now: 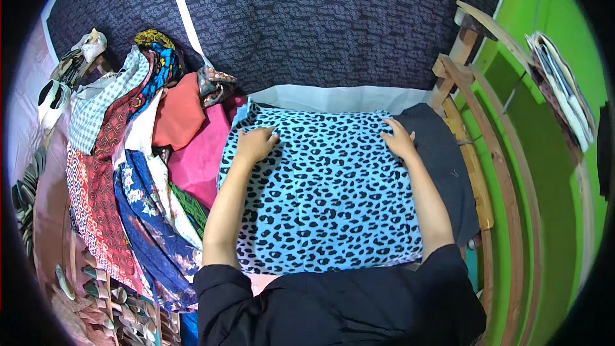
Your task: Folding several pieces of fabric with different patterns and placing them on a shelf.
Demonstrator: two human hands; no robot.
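A light-blue cloth with black leopard spots (327, 192) lies spread in front of me, rather flat, with a small fold at its far left corner. My left hand (257, 144) rests on its far left part, fingers apart. On the far right part, my right hand (400, 140) touches the cloth near its edge, fingers spread. Neither hand grips anything that I can see. Beneath the right side of the spotted cloth, a dark grey fabric (439, 166) sticks out.
Patterned and plain clothes are heaped at the left, among them a red-orange cloth (179, 112), a pink cloth (202, 157) and a blue floral one (150, 218). A dark patterned curtain (320, 25) hangs behind. Wooden rails (493, 134) stand at the right, before a green wall (551, 173).
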